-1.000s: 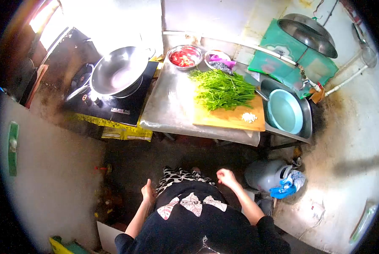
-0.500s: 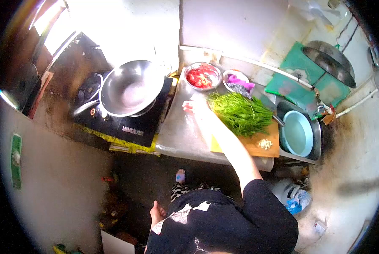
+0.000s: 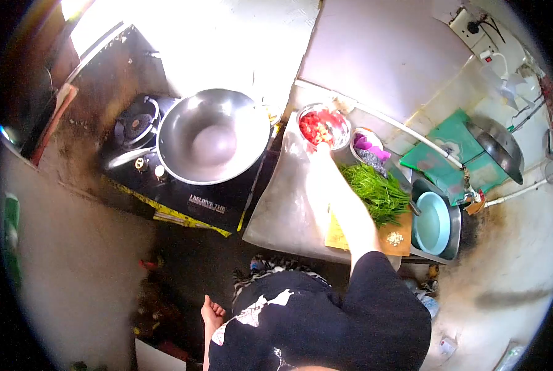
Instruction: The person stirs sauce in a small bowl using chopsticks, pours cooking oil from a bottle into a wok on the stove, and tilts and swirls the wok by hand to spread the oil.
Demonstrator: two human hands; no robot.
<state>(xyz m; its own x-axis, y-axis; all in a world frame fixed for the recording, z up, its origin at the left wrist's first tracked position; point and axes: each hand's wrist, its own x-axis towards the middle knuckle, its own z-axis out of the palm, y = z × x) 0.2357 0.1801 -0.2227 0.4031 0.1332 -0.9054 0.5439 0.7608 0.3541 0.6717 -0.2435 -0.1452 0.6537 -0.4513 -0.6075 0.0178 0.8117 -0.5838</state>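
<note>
Right hand (image 3: pixel 321 150) is at the near rim of the stainless-steel bowl (image 3: pixel 346 137) of red food pieces (image 3: pixel 314 127), at the back of the tabletop (image 3: pixel 285 201) (grip indeterminable), left hand (image 3: pixel 212 313) loosely curled; level handling would best prevent spillage.

I can't read the right hand's (image 3: pixel 321 149) grip: fingers wash out in glare at the steel bowl's (image 3: pixel 345 136) near rim, while the forearm (image 3: pixel 352 216) hides part of the chopping board (image 3: pixel 337 235).
</note>
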